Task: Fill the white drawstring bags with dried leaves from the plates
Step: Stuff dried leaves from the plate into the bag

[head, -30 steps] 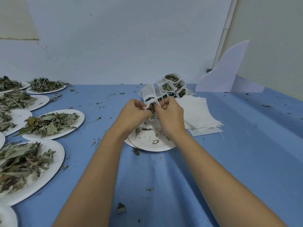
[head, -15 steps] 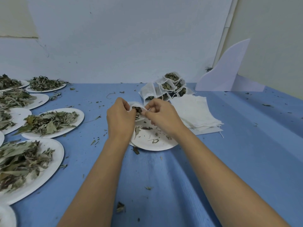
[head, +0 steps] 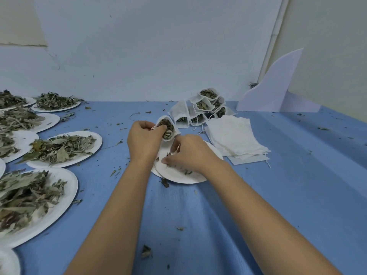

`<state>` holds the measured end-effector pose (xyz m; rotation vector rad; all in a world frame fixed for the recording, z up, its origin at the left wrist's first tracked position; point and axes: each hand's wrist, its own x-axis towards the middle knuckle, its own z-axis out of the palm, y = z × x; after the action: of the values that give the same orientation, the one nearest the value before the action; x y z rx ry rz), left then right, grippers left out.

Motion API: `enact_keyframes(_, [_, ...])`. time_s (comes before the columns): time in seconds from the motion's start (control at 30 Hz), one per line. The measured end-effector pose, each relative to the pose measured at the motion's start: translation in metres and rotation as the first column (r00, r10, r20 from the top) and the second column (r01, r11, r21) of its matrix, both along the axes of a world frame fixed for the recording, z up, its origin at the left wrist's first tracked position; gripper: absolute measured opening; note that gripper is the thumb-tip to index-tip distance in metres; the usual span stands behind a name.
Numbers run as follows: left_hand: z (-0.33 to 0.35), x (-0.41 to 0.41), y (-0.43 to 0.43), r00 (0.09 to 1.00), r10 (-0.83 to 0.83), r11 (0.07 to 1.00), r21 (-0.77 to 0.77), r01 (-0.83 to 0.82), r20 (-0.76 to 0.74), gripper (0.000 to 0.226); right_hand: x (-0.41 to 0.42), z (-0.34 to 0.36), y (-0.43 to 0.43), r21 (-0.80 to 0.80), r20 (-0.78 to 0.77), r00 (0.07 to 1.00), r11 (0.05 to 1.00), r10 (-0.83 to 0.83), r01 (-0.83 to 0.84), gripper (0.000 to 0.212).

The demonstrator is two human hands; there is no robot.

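White cloth is showing where our left hand (head: 143, 144) is pinching the leaf-packed drawstring bag (head: 168, 129) by its rim just above the paper plate (head: 178, 176), and our right hand (head: 191, 153) is pinching up loose leaf scraps (head: 169, 154), so we are aiming to hold the mouth wide.

Your left hand (head: 143, 142) is raised at the end of a straight forearm, its fingers curled round the mouth of a white drawstring bag (head: 168, 129). Your right hand (head: 190, 153) sits lower and just beside it, palm down and wrist angled inward, fingertips (head: 165, 160) pinching a few dried leaves (head: 169, 154).
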<state>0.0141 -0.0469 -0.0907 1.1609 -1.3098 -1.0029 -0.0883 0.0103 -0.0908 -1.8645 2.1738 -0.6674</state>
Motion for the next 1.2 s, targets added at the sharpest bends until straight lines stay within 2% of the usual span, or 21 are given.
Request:
enact_keyframes(0.07, [0.0, 0.0, 0.0, 0.999, -0.012, 1.0, 0.026, 0.013, -0.041, 0.021, -0.003, -0.002, -0.002, -0.021, 0.02, 1.0, 1.0, 0.016, -0.015, 0.008])
enact_keyframes(0.1, [-0.001, 0.001, -0.001, 0.998, -0.014, 0.999, 0.038, 0.016, -0.055, 0.022, -0.004, -0.002, -0.003, -0.035, 0.011, 1.0, 0.999, 0.024, -0.024, 0.006])
enact_keyframes(0.2, [-0.002, 0.001, -0.001, 0.998, -0.01, 0.998, 0.061, 0.014, -0.064, 0.022, -0.006, -0.001, -0.003, -0.039, -0.05, 0.997, 0.998, 0.055, -0.057, 0.02])
enact_keyframes(0.3, [-0.003, -0.001, -0.002, 0.998, -0.015, 0.998, 0.06, 0.019, -0.059, 0.02, -0.01, 0.001, -0.003, 0.0, -0.055, 0.995, 0.996, 0.088, -0.088, 0.02])
enact_keyframes(0.37, [-0.003, -0.002, -0.001, 0.999, -0.021, 0.998, 0.055, 0.023, -0.044, 0.021, -0.017, 0.007, 0.0, -0.018, 0.043, 0.994, 0.995, 0.098, -0.098, 0.017])
enact_keyframes(0.43, [-0.003, -0.004, -0.001, 0.999, -0.026, 0.998, 0.055, 0.028, -0.036, 0.022, -0.026, 0.02, 0.007, -0.042, 0.203, 0.973, 0.994, 0.108, -0.101, 0.013])
enact_keyframes(0.5, [-0.002, -0.005, 0.0, 0.999, -0.025, 0.998, 0.065, 0.027, -0.031, 0.022, -0.037, 0.035, 0.016, 0.032, 0.385, 0.908, 0.98, 0.168, -0.194, 0.012])
enact_keyframes(0.57, [-0.002, -0.006, 0.0, 0.999, -0.025, 0.997, 0.073, 0.027, -0.026, 0.022, -0.043, 0.044, 0.025, 0.172, 0.461, 0.861, 0.93, 0.216, -0.326, 0.016])
enact_keyframes(0.63, [-0.003, -0.006, -0.001, 0.999, -0.033, 0.996, 0.08, 0.035, -0.031, 0.022, -0.043, 0.045, 0.028, 0.284, 0.424, 0.874, 0.882, 0.237, -0.376, 0.018])
enact_keyframes(0.77, [-0.004, -0.005, 0.0, 0.999, -0.028, 0.995, 0.091, 0.032, -0.04, 0.021, -0.037, 0.039, 0.023, 0.385, 0.26, 0.934, 0.861, 0.243, -0.332, 0.014])
enact_keyframes(0.83, [-0.005, -0.004, -0.001, 0.999, -0.024, 0.994, 0.102, 0.029, -0.048, 0.02, -0.034, 0.031, 0.017, 0.341, 0.217, 0.948, 0.892, 0.232, -0.297, 0.012])
enact_keyframes(0.93, [-0.005, -0.003, -0.001, 0.997, -0.025, 0.992, 0.123, 0.033, -0.069, 0.02, -0.029, 0.016, 0.008, 0.194, 0.199, 0.961, 0.954, 0.191, -0.229, 0.01])
enact_keyframes(1.1, [-0.005, -0.002, -0.002, 0.995, -0.019, 0.99, 0.137, 0.032, -0.097, 0.018, -0.03, 0.005, 0.002, 0.019, 0.297, 0.946, 0.99, 0.128, -0.139, 0.011])
enact_keyframes(1.2, [-0.005, -0.002, -0.002, 0.994, -0.006, 0.992, 0.128, 0.021, -0.112, 0.019, -0.034, 0.009, 0.005, -0.048, 0.443, 0.888, 0.993, 0.121, -0.111, 0.014])
